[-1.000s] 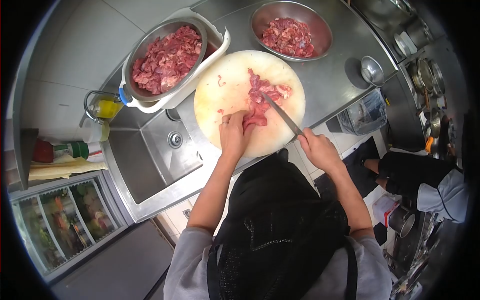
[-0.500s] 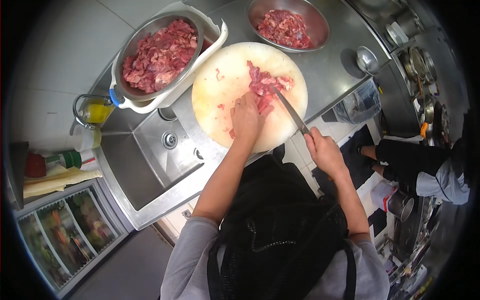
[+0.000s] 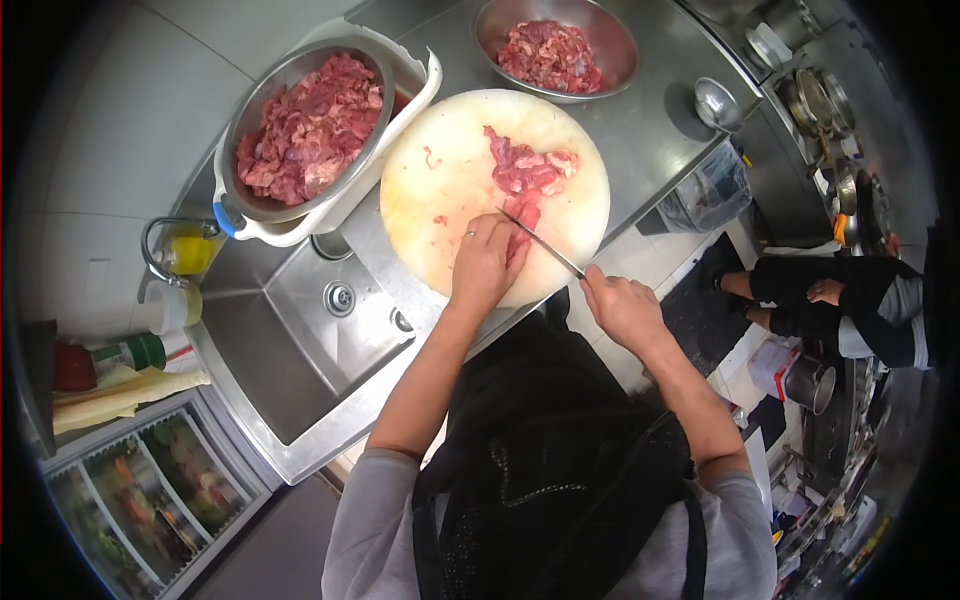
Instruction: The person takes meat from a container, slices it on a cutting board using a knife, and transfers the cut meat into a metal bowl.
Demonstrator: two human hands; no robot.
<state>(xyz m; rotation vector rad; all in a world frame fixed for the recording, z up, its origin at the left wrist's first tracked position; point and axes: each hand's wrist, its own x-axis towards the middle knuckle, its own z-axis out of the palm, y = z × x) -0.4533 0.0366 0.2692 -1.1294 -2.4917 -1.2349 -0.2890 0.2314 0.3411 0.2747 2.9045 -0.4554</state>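
My right hand [image 3: 625, 308] is closed round the handle of a knife [image 3: 548, 247], whose blade lies across a strip of raw meat [image 3: 523, 214]. With curled fingers, my left hand [image 3: 484, 260] holds that meat down on a round, pale cutting board [image 3: 425, 205]. The blade tip is close beside my left fingertips. Farther up the board sits a small heap of cut red meat [image 3: 525, 168], and a few scraps lie to its left.
A large metal bowl of meat [image 3: 235, 165] rests in a white tub [image 3: 425, 85] at upper left. Another bowl of meat [image 3: 625, 50] stands behind the board. Left is a steel sink [image 3: 290, 350]; right are a small bowl [image 3: 717, 105], a lined bin [image 3: 710, 195] and another person [image 3: 840, 300].
The knife has come down and left, from beside the meat heap onto the strip by my left fingers. The camera view has shifted slightly. The other person's hand now shows.
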